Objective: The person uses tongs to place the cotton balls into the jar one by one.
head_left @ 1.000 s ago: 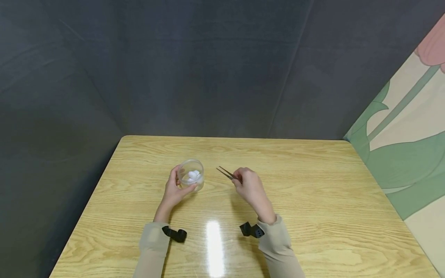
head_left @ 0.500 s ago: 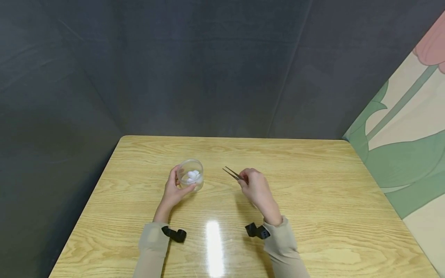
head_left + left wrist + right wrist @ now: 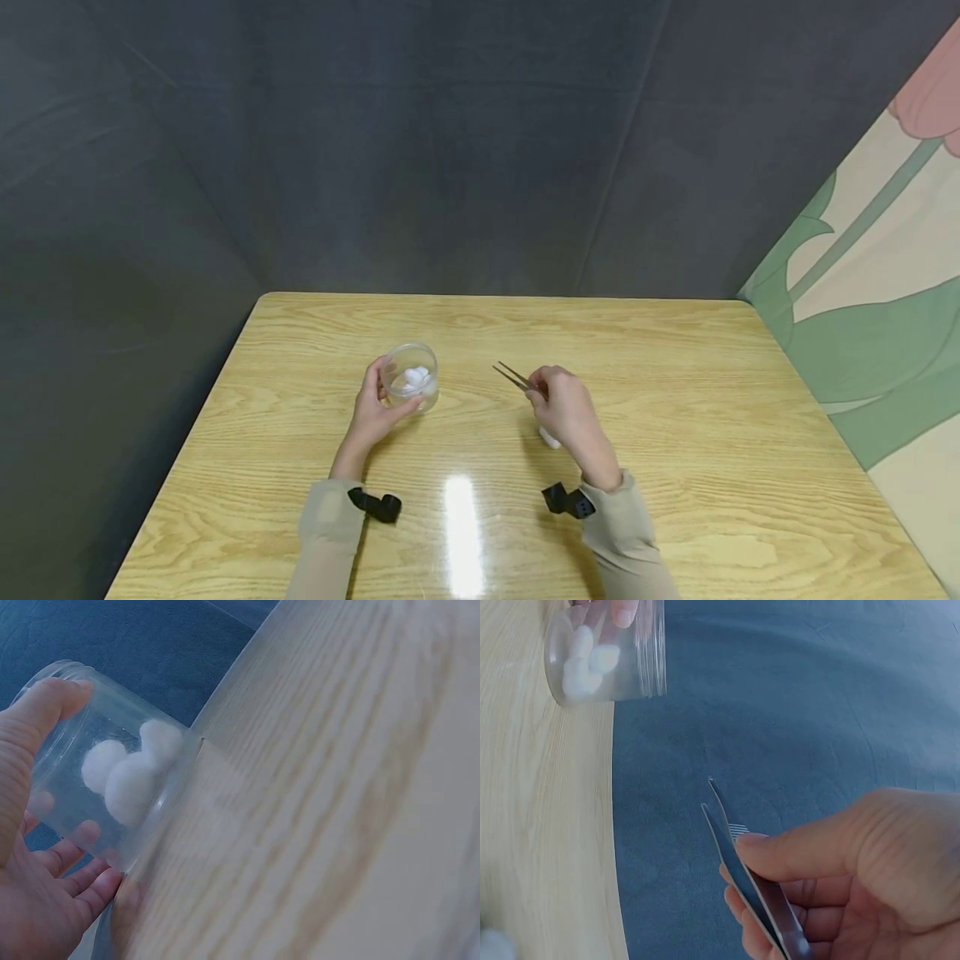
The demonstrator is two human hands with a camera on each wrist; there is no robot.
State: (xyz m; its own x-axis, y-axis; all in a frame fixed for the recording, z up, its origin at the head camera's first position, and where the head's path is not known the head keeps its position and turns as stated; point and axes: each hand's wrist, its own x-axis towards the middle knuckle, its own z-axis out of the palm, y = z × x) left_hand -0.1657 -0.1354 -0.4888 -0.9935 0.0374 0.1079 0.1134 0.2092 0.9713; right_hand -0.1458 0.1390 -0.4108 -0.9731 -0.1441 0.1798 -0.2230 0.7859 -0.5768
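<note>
Though aslant, tweezers (image 3: 527,385) leftward-pointing.

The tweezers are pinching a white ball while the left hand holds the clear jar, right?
Not quite: the tweezers pinch nothing; the right wrist view shows them open, with nothing held between. The left hand does hold the clear jar.

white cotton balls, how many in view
At least 4: three white cotton balls in the clear plastic jar, one on the wooden table, partly hidden by the right hand; others may be unseen.
</note>
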